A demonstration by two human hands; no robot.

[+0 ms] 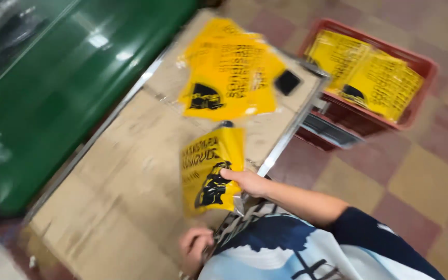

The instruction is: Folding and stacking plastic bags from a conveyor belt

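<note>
**Ana:** Yellow plastic bag (212, 169), the one with black print — it hangs just over the near right edge of the cardboard-covered table (125, 192), pinched in the right hand (249, 181)

**Beto:** How is that hand set?

**Ana:** Closed on the bag's right edge, thumb on the printed face. The left hand (195, 246) is lower, curled by the patterned shirt (286, 249); the blur stops me telling whether it grips anything

**Beto:** How would the bag handle?

**Ana:** Light and limp, I judge: thin film that creases and droops. Probably slick too, so a pinch at an edge or corner suits it better than a flat palm

**Beto:** And its direction?

**Ana:** The long axis runs near to far, almost upright in view, leaning slightly left at the near end. The printed face turns toward the camera

**Beto:** Anything around it?

**Ana:** More yellow bags (229, 72) lie farther along the table, others fill a red crate (416, 65) on the floor at far right, and a green surface (68, 83) lies left
</note>
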